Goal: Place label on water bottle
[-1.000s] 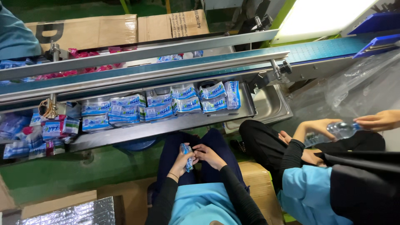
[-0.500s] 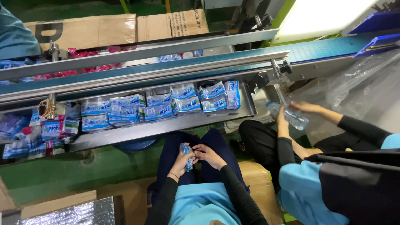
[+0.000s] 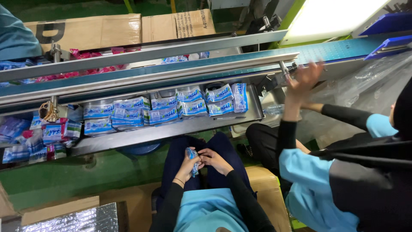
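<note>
While the long metal tray under the conveyor holds a row of blue-and-white packets packed side by side, more packets at its left end are blurred and partly cut off by the frame. Over the lap, the left hand is closed around a small blue packet, and the right hand touches it with curled fingers. A co-worker's open hand is raised beside the conveyor, motion-blurred.
</note>
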